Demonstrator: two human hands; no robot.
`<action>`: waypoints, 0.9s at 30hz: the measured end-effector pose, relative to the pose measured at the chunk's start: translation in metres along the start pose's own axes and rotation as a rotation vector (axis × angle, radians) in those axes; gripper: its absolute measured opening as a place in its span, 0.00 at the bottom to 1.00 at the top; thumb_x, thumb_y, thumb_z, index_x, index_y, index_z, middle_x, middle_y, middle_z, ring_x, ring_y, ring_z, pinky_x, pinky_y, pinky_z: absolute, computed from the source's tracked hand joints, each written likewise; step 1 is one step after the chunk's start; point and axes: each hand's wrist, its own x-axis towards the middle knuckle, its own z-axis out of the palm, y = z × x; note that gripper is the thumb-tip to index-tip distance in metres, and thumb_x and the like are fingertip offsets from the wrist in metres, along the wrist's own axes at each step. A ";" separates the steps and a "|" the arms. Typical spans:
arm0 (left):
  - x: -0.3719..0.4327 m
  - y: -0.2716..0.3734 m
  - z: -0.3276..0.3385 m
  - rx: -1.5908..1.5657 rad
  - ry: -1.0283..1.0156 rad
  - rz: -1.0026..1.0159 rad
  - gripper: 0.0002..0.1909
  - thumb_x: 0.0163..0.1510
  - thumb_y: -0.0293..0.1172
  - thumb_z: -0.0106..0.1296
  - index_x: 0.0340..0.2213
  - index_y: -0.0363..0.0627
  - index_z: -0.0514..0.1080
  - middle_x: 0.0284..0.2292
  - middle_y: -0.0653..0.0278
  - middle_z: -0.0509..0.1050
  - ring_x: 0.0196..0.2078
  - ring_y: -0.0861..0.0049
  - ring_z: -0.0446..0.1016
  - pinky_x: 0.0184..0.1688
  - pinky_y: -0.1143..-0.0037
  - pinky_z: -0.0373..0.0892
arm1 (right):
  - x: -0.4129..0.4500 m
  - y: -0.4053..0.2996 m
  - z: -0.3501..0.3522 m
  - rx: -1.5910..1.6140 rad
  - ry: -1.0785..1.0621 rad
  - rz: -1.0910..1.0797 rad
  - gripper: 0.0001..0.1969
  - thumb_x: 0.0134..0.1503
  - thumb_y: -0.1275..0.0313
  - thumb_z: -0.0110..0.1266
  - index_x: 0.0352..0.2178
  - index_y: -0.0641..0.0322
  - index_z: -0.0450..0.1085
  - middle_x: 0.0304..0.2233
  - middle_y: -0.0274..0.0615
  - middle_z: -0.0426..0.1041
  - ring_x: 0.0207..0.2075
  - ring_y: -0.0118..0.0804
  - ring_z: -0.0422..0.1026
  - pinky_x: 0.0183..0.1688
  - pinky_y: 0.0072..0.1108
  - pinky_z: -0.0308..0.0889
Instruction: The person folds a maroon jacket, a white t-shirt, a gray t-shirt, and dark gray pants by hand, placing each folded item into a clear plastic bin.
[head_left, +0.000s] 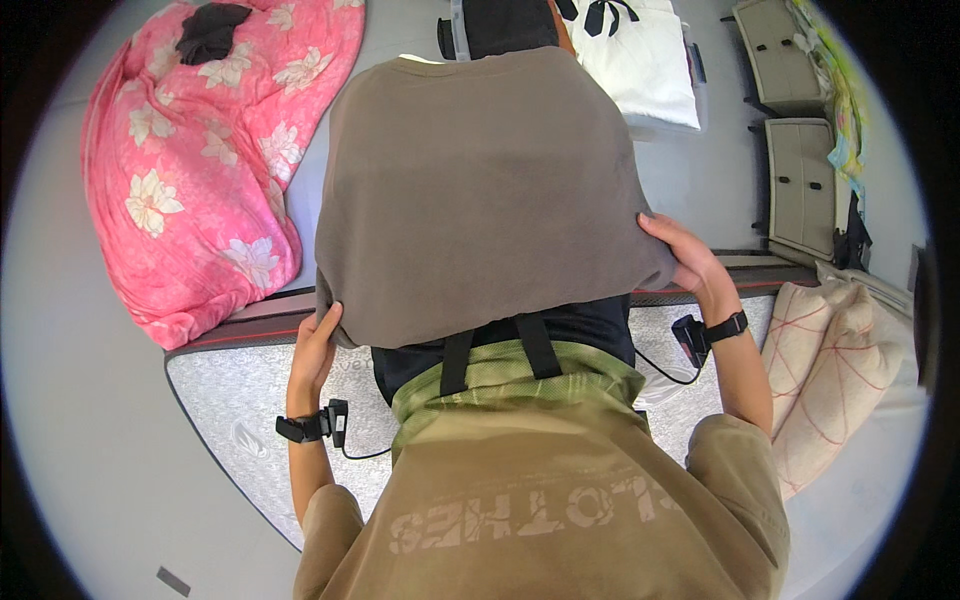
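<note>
A grey-brown cloth garment (480, 187) spreads out in front of me, its neckline edge at the far side and its near edge above my lap. My left hand (316, 346) grips its near left corner, thumb on top. At the right side, my right hand (686, 251) pinches the cloth with the thumb above and the fingers partly hidden beneath. The garment covers part of my dark shorts (585, 322), where two black straps (538, 345) hang. A black strapped device sits on each wrist.
A pink floral blanket (202, 187) with a dark crumpled cloth (211, 34) on it lies left. White clothing (637, 60) rests in a clear bin (667, 124) ahead. Beige cabinets (801, 180) stand right. A rolled beige blanket (840, 375) lies by the mattress (225, 382) beneath me.
</note>
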 end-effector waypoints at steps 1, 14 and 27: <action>0.002 0.001 0.003 0.059 0.030 0.010 0.22 0.58 0.37 0.48 0.49 0.32 0.63 0.45 0.59 0.72 0.48 0.75 0.70 0.51 0.73 0.65 | 0.001 -0.002 0.003 -0.004 0.021 0.008 0.33 0.55 0.57 0.55 0.52 0.76 0.57 0.50 0.51 0.66 0.49 0.37 0.68 0.51 0.23 0.64; 0.027 0.201 0.030 -0.149 0.033 0.242 0.21 0.55 0.34 0.51 0.48 0.36 0.65 0.43 0.57 0.72 0.41 0.71 0.74 0.42 0.73 0.72 | 0.061 -0.202 0.046 -0.352 0.010 -0.363 0.25 0.48 0.59 0.62 0.42 0.66 0.69 0.39 0.43 0.74 0.38 0.32 0.73 0.41 0.22 0.69; -0.034 0.244 0.060 -0.079 0.116 0.505 0.24 0.54 0.37 0.53 0.48 0.33 0.64 0.41 0.57 0.72 0.40 0.74 0.74 0.41 0.77 0.72 | -0.069 -0.172 0.041 -0.098 0.235 -0.603 0.23 0.48 0.62 0.62 0.42 0.65 0.68 0.38 0.42 0.73 0.37 0.32 0.73 0.38 0.22 0.71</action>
